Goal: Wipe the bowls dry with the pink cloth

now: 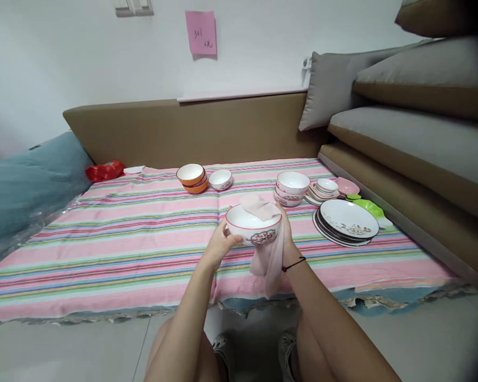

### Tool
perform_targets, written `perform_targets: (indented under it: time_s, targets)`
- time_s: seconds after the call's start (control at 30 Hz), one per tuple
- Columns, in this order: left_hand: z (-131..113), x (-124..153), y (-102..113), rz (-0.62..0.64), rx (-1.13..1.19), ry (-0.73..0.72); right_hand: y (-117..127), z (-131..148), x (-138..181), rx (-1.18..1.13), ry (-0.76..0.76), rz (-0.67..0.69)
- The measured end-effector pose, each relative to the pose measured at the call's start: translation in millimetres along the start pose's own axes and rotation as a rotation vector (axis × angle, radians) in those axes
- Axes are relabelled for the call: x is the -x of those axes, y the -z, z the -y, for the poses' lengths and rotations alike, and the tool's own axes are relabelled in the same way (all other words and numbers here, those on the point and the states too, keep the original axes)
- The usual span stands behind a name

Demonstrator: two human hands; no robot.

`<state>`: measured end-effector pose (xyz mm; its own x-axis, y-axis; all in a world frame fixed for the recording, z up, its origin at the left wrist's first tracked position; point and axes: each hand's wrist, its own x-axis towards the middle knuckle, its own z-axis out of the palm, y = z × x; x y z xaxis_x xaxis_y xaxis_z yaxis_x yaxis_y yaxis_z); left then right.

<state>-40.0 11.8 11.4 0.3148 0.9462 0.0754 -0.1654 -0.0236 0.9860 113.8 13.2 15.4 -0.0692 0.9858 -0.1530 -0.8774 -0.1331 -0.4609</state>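
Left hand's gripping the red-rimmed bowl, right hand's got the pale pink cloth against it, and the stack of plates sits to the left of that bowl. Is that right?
Not quite: the head view shows the stack of plates to the right of the red-rimmed bowl. The left hand and right hand, with the pale pink cloth, are as you said.

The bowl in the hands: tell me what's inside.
A cloth reaches into the bowl, covering part of it. White surface shows on the left; whatever lies beneath the cloth is hidden.
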Motion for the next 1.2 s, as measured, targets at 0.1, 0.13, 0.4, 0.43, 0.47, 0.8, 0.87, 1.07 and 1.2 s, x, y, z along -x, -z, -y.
perform_targets:
  time_s: [0.1,0.13,0.4,0.43,0.47,0.8,0.87,1.07,1.2]
  targets:
    - [3.1,-1.8,-2.2,-0.223,0.038,0.036,2.3,-11.4,-3.5,-0.038,0.117,-0.038]
    - [4.2,-2.3,-4.4,-0.278,0.051,0.046,3.0,-14.7,-5.1,-0.033,0.172,-0.069]
    - [5.6,-4.6,-21.9,-0.156,0.015,-0.038,-1.9,-19.8,-9.8,0.130,0.284,-0.130]
    - [4.3,-4.8,-19.8,-0.166,-0.007,-0.039,-2.3,-18.5,-8.9,0.143,0.246,-0.135]
    - [2.5,-4.9,-16.4,-0.164,-0.029,-0.033,-2.6,-16.9,-7.8,0.147,0.198,-0.140]
    - [-7.5,5.7,8.7,0.133,0.060,0.142,3.4,-2.7,-2.2,0.065,-0.052,0.041]
    - [-6.1,4.9,5.8,0.100,0.078,0.147,8.7,-7.2,-5.3,0.042,-0.043,0.020]
    - [6.0,-2.6,-2.1,-0.002,0.260,0.202,11.3,-21.0,-9.1,0.036,0.161,-0.257]
    - [13.9,-5.0,-13.5,-0.065,0.417,0.308,8.6,-24.2,-7.6,0.294,0.460,-0.372]
